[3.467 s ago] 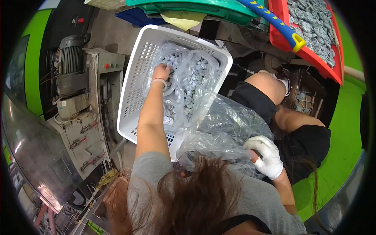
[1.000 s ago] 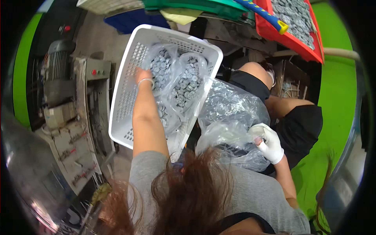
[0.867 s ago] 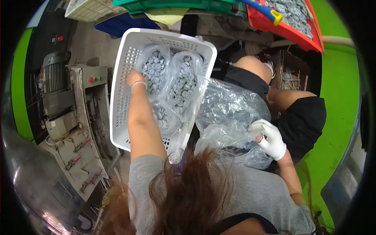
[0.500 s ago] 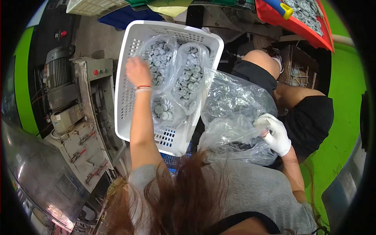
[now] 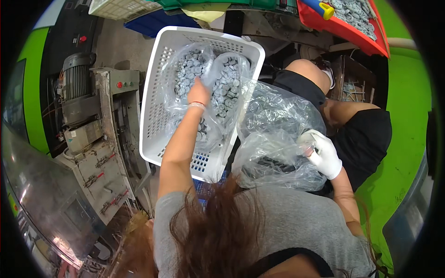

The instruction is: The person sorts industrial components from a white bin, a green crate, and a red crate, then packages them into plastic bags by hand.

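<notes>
The bare left hand (image 5: 199,92) grips a clear plastic bag of small grey metal discs (image 5: 221,90) in the white perforated plastic basket (image 5: 155,111), while the white-gloved right hand (image 5: 323,155) pinches the large crinkled clear plastic bag (image 5: 273,134); the discs are probably heavy and the film slippery, so gathered bag necks seem the best hold.

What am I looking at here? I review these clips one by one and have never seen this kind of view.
A camera worn on a person's head looks down through a fisheye lens, so edges bend. Their hair fills the bottom. The bare left hand reaches into a white plastic basket and rests on clear bags of small grey parts. The right hand, in a white glove, grips a large crumpled clear plastic bag on their lap. A grey machine with a motor stands at left; a red tray of similar parts sits top right.
</notes>
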`<action>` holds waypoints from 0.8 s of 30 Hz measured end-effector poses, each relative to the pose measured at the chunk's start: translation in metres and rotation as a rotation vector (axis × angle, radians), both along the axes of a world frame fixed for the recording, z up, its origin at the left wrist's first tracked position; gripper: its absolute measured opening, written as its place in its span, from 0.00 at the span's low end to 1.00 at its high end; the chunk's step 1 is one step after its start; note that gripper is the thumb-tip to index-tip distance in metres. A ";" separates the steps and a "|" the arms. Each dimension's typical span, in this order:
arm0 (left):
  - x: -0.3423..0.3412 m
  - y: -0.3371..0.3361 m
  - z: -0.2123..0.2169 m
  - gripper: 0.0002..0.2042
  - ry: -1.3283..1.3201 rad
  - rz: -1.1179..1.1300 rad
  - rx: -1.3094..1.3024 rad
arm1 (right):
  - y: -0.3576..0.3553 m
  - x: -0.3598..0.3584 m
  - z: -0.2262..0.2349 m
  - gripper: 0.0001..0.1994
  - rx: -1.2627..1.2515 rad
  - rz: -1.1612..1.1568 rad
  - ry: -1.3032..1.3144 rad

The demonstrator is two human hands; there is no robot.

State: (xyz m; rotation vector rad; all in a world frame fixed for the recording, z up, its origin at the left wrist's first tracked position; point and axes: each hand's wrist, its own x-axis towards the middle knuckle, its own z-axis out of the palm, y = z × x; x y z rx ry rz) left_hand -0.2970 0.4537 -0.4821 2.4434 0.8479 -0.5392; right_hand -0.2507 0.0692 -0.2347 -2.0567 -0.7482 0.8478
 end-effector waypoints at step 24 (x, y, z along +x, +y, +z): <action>-0.064 -0.216 0.317 0.31 -0.936 -0.973 -0.173 | -0.038 -0.042 0.109 0.13 0.175 -0.379 0.169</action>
